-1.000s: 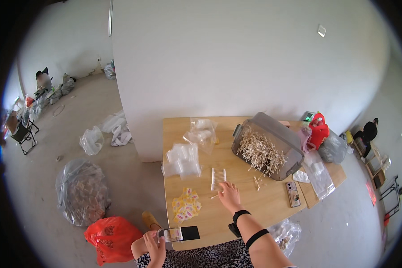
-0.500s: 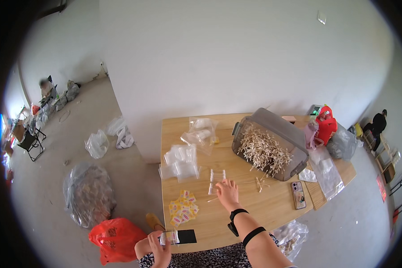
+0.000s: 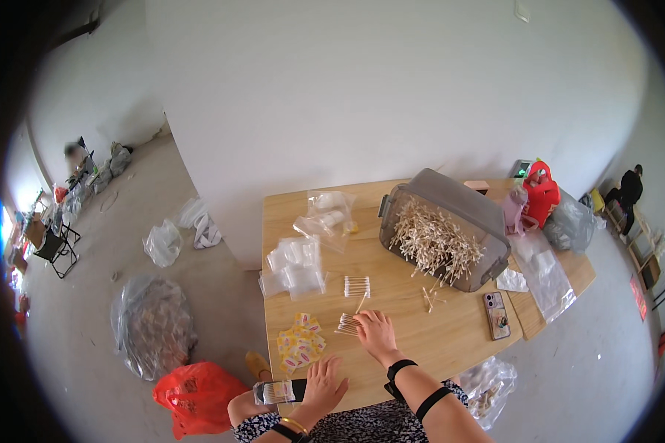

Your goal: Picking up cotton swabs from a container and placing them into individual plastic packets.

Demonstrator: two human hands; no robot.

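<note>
My right hand (image 3: 377,336) is over the middle of the table, its bent fingertips closed on a small bunch of cotton swabs (image 3: 346,323). One swab sticks out upward near the fingertips. Just beyond lies a neat row of cotton swabs (image 3: 357,286). My left hand (image 3: 323,384) rests by the table's front edge, fingers stretched out, holding nothing and partly covering a flat black pad (image 3: 298,387). Beside it, a clear packet of swabs (image 3: 276,392) with a printed label lies at the pad's left end. Yellow-and-white paper labels (image 3: 301,343) are scattered left of my hands.
A grey plastic bin (image 3: 451,196) lies tipped, cotton swabs (image 3: 436,240) spilling from it. Clear bags (image 3: 295,266) are stacked on the left of the table (image 3: 436,347). A phone (image 3: 496,316) lies right. A red bag (image 3: 199,399) stands on the floor.
My left hand has let go of the swab packet and moved right over the black pad. My right hand has drawn part of the swab row slightly toward me, splitting it off.
</note>
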